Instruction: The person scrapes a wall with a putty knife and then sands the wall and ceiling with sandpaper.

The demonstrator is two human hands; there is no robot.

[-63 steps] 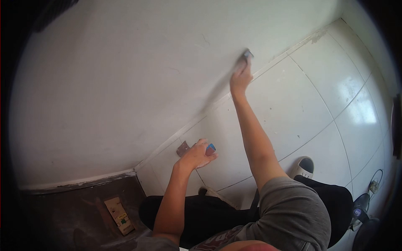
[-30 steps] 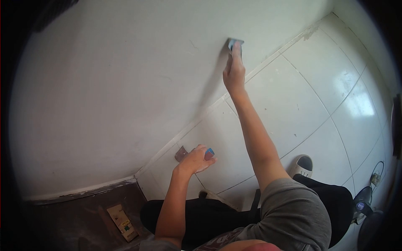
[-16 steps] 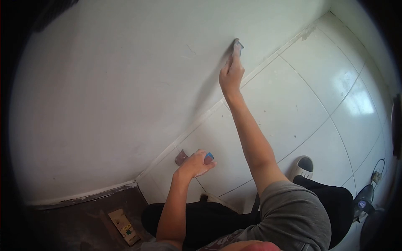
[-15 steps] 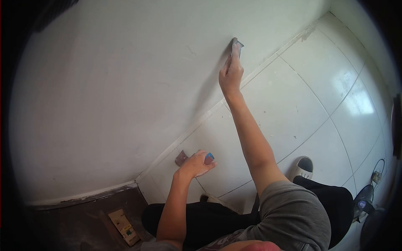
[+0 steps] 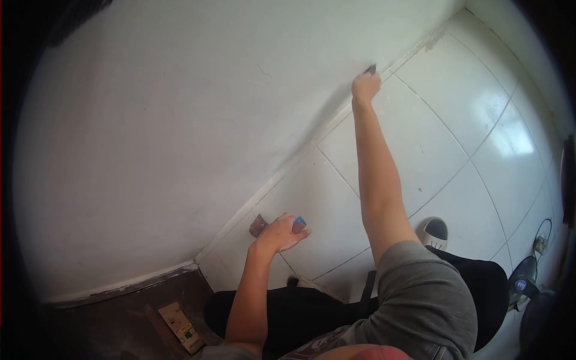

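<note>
Far out along the bottom of the white wall (image 5: 180, 132), my right hand (image 5: 365, 89) is closed around a small flat dark sanding pad (image 5: 371, 69). Most of the pad is hidden by the fingers, and it appears to be against the wall just above the floor edge. Nearer to me, my left hand (image 5: 279, 233) grips a reddish-brown piece of sandpaper (image 5: 258, 225). Its curled end sticks out on the left, and a blue-edged part shows by the thumb. Whitish dust lies on the left fingers.
White floor tiles (image 5: 426, 144) run along the wall, with a narrow skirting strip (image 5: 270, 183) between. A yellowish box (image 5: 181, 327) lies on the dark floor at lower left. A white shoe (image 5: 433, 233) and a black item with a cord (image 5: 523, 277) are at right.
My right hand has moved right and slightly down, close to the wall's bottom edge, turning so the pad shows less. My left hand stays nearly in place.
</note>
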